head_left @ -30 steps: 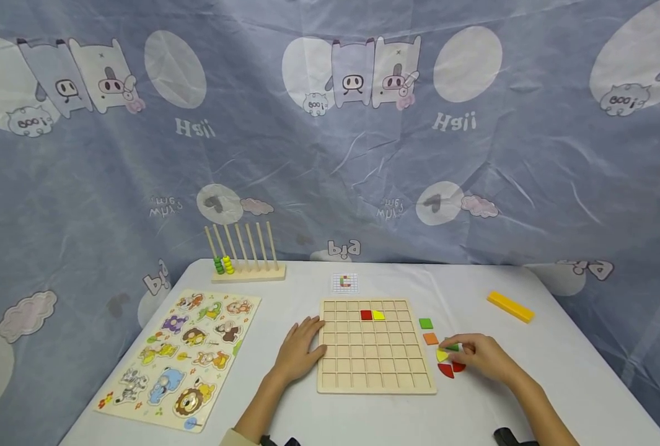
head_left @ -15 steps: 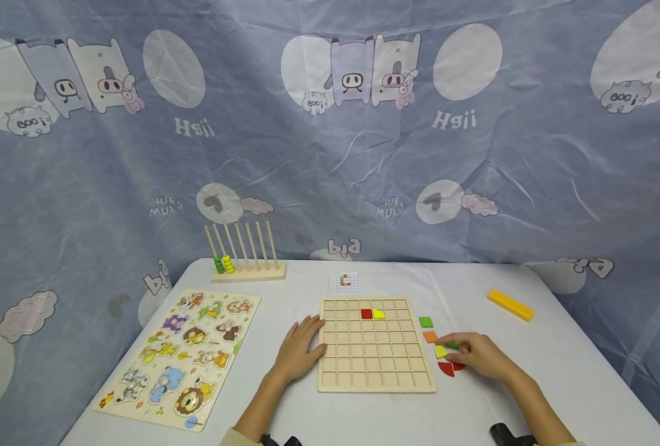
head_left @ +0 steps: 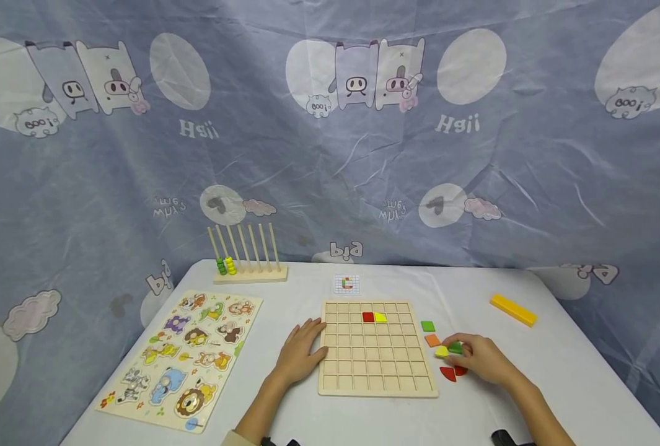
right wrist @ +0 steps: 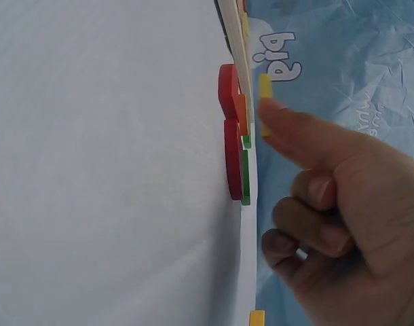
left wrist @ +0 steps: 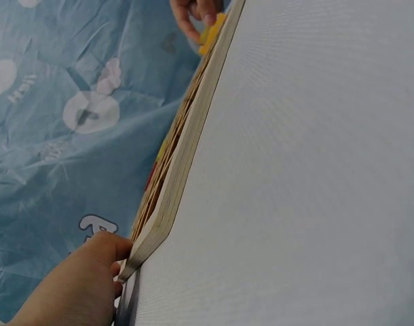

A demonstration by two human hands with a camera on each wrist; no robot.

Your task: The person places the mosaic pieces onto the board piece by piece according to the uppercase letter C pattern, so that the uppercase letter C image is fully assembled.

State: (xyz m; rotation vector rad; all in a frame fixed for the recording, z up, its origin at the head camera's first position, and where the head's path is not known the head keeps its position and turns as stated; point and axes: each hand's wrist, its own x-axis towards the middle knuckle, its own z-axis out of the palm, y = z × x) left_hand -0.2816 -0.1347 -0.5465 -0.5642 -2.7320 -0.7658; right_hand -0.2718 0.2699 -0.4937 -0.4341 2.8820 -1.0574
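A wooden grid board (head_left: 378,365) lies on the white table (head_left: 307,291), with a red tile (head_left: 368,317) and a yellow tile (head_left: 381,317) in its second row. My left hand (head_left: 300,354) rests on the board's left edge with its fingers relaxed; the left wrist view shows the hand (left wrist: 71,285) against the board's corner (left wrist: 146,241). My right hand (head_left: 477,358) is just right of the board. Its fingertip (right wrist: 271,119) holds a yellow piece (head_left: 441,351) slightly raised, its other fingers are curled, and a green piece (head_left: 455,348) lies under them. Two red pieces (head_left: 448,373) lie beside the hand.
A green square (head_left: 427,326) and an orange square (head_left: 432,340) lie right of the board. A small pattern card (head_left: 346,284) sits behind it. An animal puzzle (head_left: 181,359) is at the left, a peg rack (head_left: 250,272) at the back left, and a yellow bar (head_left: 512,310) at the right.
My right hand's fingertips have shifted slightly over the yellow and green pieces, and more of the green one shows. The left hand has stayed on the board's edge.
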